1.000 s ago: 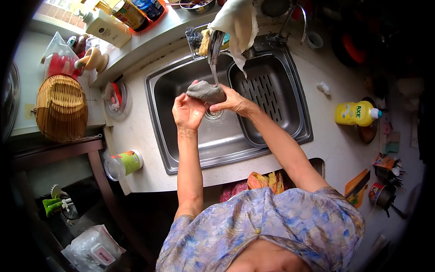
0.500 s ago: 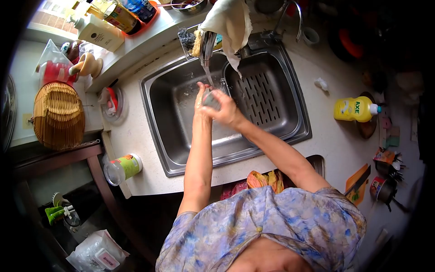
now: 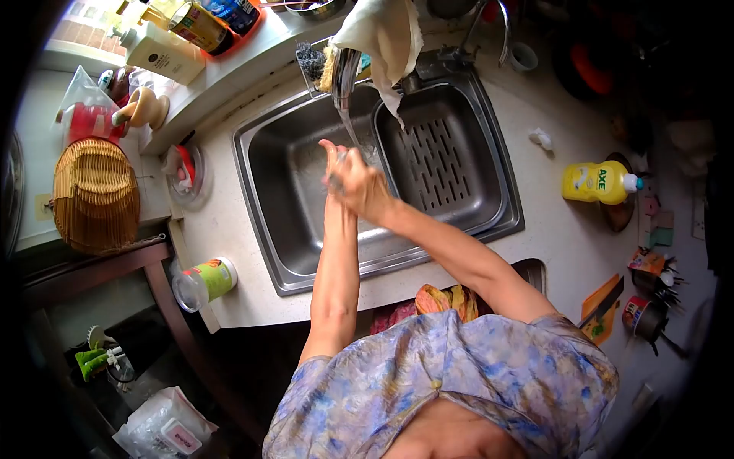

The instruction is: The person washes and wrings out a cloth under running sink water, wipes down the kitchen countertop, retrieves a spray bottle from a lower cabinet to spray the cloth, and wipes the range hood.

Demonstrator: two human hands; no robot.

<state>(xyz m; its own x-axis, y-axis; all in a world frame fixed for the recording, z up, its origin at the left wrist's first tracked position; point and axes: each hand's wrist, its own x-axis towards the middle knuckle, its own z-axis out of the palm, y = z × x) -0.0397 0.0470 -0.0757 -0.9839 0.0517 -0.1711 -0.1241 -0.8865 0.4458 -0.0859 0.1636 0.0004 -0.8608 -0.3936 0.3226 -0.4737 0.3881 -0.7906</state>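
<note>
Over the left basin of the sink (image 3: pixel 267 183), my two hands overlap just below the running tap (image 3: pixel 345 76). My left hand (image 3: pixel 330 157) points up with stretched fingers, its palm mostly covered by the other hand. My right hand (image 3: pixel 365 186) is closed and pressed across it, somewhat blurred. Between them a sliver of a small grey thing (image 3: pixel 336 182) shows; its kind is not clear. Water (image 3: pixel 349 126) falls from the tap close to my fingers.
A slotted drainer tray (image 3: pixel 436 164) sits in the right basin. A pale cloth (image 3: pixel 382 38) hangs over the tap, beside a sponge (image 3: pixel 327 69). A yellow detergent bottle (image 3: pixel 596 183) lies on the right. A jar with a green label (image 3: pixel 206 283) stands left.
My right hand has moved left and slightly down across my left hand, and now covers most of the grey thing. The view has shifted slightly.
</note>
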